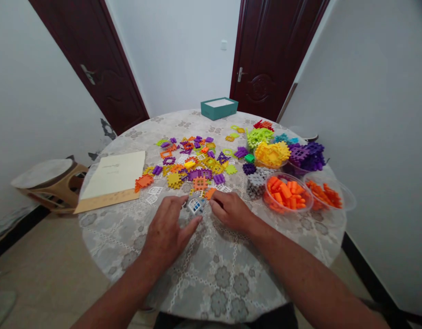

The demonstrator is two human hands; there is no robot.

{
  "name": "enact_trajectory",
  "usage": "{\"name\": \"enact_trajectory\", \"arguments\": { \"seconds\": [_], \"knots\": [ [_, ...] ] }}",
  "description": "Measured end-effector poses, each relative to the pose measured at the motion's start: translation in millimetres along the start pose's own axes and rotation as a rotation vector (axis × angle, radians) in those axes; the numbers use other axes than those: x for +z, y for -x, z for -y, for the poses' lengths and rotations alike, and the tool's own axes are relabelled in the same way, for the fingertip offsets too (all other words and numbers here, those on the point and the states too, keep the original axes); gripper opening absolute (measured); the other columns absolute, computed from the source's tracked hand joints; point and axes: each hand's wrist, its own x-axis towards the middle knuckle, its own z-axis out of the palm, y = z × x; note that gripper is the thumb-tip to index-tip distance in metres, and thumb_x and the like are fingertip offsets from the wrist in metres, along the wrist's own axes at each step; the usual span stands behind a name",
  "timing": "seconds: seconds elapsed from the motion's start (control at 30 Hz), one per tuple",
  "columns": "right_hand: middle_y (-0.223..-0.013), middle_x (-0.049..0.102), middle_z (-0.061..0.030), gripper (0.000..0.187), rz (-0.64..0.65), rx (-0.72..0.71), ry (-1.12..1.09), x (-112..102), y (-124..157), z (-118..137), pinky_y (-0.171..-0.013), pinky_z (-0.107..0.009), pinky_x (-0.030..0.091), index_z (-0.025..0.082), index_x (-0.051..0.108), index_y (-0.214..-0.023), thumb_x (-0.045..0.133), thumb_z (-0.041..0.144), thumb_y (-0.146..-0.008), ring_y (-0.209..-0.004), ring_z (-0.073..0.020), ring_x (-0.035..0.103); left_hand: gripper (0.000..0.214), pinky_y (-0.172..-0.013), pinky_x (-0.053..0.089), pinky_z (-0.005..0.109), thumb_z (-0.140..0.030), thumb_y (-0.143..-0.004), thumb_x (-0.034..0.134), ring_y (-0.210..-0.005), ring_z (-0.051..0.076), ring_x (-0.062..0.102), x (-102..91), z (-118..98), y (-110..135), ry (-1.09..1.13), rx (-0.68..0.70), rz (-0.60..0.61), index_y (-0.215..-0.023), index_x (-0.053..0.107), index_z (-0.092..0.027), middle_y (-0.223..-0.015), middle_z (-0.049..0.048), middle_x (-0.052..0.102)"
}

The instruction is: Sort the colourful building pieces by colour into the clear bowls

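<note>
On my feed, the grey block (194, 207) with a white window sits at the table (190, 278), between the 2 hands. My left hand (167, 228) has thumb and forefinger parted around it; I cannot tell whether they grip. My right hand (229, 209) curls its fingers beside an orange piece (210, 193), hold unclear. Beyond lie colourful pieces (200, 183), then a teal box (219, 111).

Right hand (230, 209) with some fingertips hidden
</note>
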Motion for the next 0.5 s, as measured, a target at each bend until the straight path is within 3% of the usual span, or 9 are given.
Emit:
{"name": "enact_trajectory", "arguments": {
  "seconds": [0.1,0.17,0.4,0.5],
  "knots": [
    [-0.088,0.069,-0.0049,0.017,-0.137,0.021,0.161,3.9,-2.7,-7.2,-0.075,-0.029,0.044,0.019,0.065,-0.094,0.051,0.025,-0.1,-0.081,-0.0182,0.061,0.043,-0.095,0.057,0.046,-0.038,-0.095,0.07,-0.107,0.027,0.064,-0.8,-11.2,-32.4,-0.007,0.075,-0.013,-0.132,0.055,-0.022,-0.113,0.009,0.064],
    [-0.102,0.072,-0.0101,0.019,-0.153,0.039,0.239,7.2,-4.2,-12.4,-0.083,-0.032,0.049,0.018,0.068,-0.104,0.052,0.027,-0.1,-0.094,-0.0223,0.064,0.043,-0.099,0.055,0.048,-0.038,-0.095,0.07,-0.11,0.028,0.063,4.9,-21.5,-56.6,-0.005,0.137,0.006,-0.133,0.056,-0.022,-0.114,0.0094,0.064],
    [-0.138,0.068,-0.0195,0.046,0.022,0.049,0.411,18.4,-10.3,-12.6,-0.105,-0.047,0.052,0.011,0.061,-0.142,0.051,0.024,-0.099,-0.127,-0.0355,0.063,0.059,-0.111,0.048,0.049,-0.034,-0.086,0.081,-0.125,0.031,0.06,54.2,-65.5,-128.7,0.011,0.188,0.091,-0.139,0.056,-0.021,-0.129,0.0129,0.065],
    [-0.15,0.062,-0.0142,0.05,0.02,0.029,0.395,16.6,-11.7,-5.9,-0.116,-0.051,0.044,0.017,0.058,-0.148,0.054,0.022,-0.099,-0.144,-0.0372,0.05,0.065,-0.111,0.048,0.046,-0.032,-0.084,0.083,-0.126,0.031,0.061,76.2,-81.0,-145.4,-0.01,0.184,0.157,-0.142,0.054,-0.018,-0.131,0.0138,0.066]
  ]
}}
